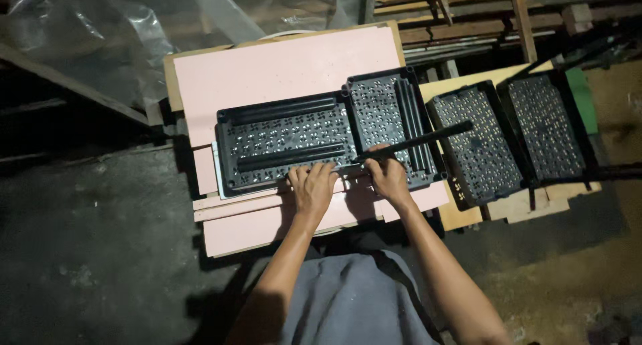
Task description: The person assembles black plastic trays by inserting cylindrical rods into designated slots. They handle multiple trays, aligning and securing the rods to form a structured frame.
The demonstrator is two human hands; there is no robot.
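A black perforated plastic tray [267,141] lies flat on a pink board [281,67]. My left hand [313,184] rests on the tray's near edge with its fingers spread over the holes. My right hand [388,174] grips one end of a long black rod [428,139], which slants up to the right. A second black tray [391,114] with long rods lying in it butts against the first one's right end, under the rod.
Two more black perforated trays [478,144] [545,124] sit on a wooden board [461,214] to the right. Timber and slats [468,17] are stacked behind. Crumpled clear plastic sheet [80,37] lies at the back left. Grey floor [87,251] is on the left.
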